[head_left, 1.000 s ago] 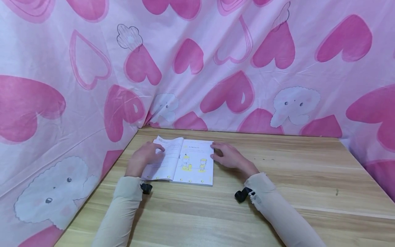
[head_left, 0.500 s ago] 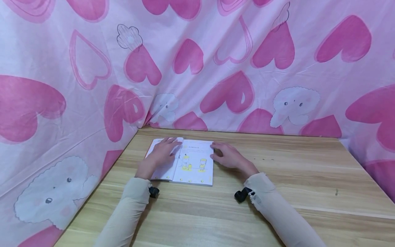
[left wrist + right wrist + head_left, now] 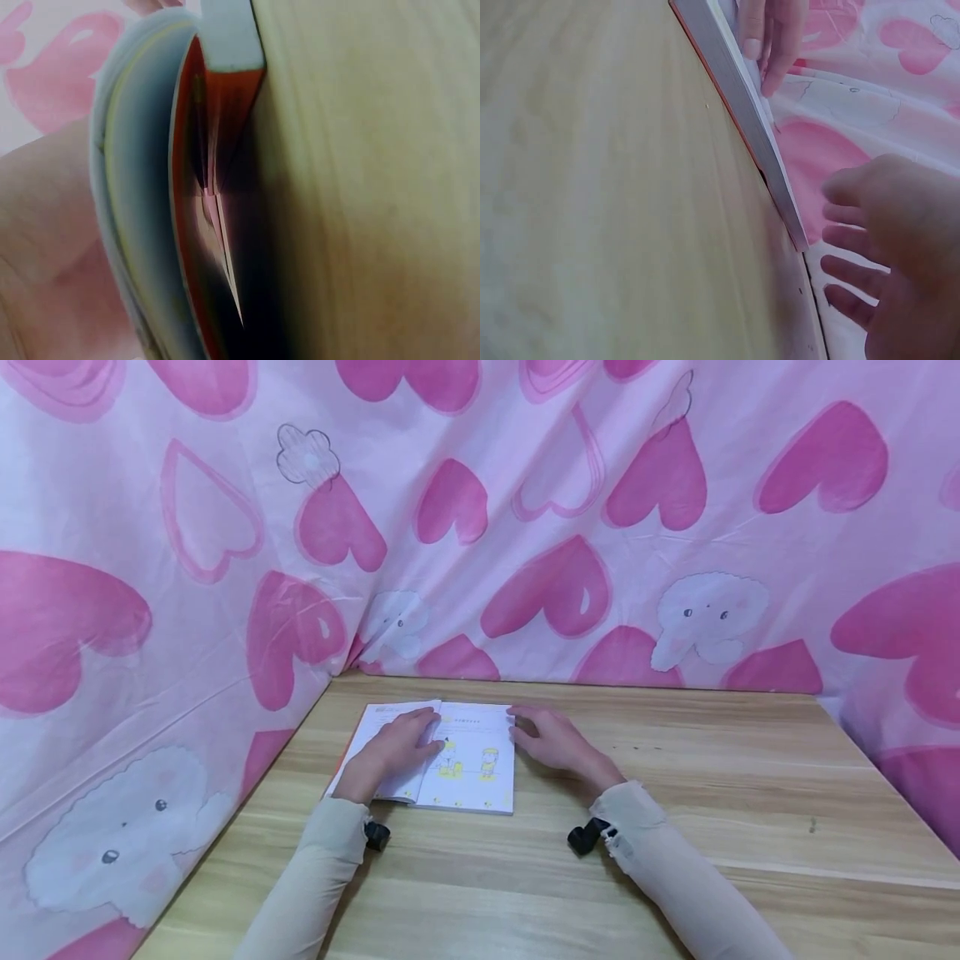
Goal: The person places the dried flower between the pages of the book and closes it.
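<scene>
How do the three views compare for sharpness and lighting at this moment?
Head view: evenly lit, sharp on the open book and both hands. Left wrist view: too close, the book's page edges blurred, deep shadow between them. Right wrist view: soft; the right hand is blurred.

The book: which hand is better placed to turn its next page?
Probably the right hand: its fingers rest at the right page's outer edge, while the left hand presses the book flat.

A thin picture book [image 3: 450, 758] lies open and flat near the worktop's [image 3: 675, 827] far left corner, orange-red cover underneath, its right page showing small yellow cartoon figures below a printed heading.
</scene>
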Available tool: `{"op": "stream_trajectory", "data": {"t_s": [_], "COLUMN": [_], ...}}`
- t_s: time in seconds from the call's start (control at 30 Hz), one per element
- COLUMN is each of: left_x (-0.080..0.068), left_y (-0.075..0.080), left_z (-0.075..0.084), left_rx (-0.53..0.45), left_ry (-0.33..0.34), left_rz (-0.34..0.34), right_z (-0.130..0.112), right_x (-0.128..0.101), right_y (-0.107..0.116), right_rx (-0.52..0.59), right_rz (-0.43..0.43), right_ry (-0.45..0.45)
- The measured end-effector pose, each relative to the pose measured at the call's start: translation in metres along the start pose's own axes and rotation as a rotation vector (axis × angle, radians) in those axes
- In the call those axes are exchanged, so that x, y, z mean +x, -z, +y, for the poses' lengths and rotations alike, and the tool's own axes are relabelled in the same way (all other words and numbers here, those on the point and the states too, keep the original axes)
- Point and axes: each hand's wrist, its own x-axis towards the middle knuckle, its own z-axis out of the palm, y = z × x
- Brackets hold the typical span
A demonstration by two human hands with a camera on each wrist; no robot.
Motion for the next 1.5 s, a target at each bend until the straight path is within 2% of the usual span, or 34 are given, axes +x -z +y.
{"op": "stream_trajectory", "data": {"t_s": [0.2, 0.37, 0.6, 0.87, 1.13, 1.33, 1.5], "left_x": [-0.001, -0.004, -0.005, -0.005, -0.004, -0.003, -0.003], "left_y": [-0.001, 0.0, 0.001, 0.002, 0.0, 0.0, -0.002], "left_z": [0.0, 0.0, 0.003, 0.005, 0.006, 0.008, 0.005], "left_rx": [-0.025, -0.024, 0.003, -0.006, -0.018, -0.017, -0.006], "left_ry": [-0.001, -0.032, -0.043, -0.037, -0.017, -0.035, -0.023], "left_rz": [-0.019, -0.048, -0.057, -0.057, -0.072, -0.071, -0.075], "right_z": [0.0, 0.006, 0.022, 0.043, 0.055, 0.055, 0.051], "right_x": [-0.005, -0.012, -0.032, -0.061, -0.082, -0.089, -0.088], "right_y": [0.007, 0.018, 0.037, 0.058, 0.072, 0.075, 0.072], "right_rx": [0.096, 0.118, 0.029, -0.044, -0.14, -0.158, -0.173], "right_rz": [0.058, 0.096, 0.092, 0.001, -0.041, -0.051, -0.074], "right_ry": [-0.045, -0.047, -0.026, -0.048, -0.005, -0.024, -0.047]}}
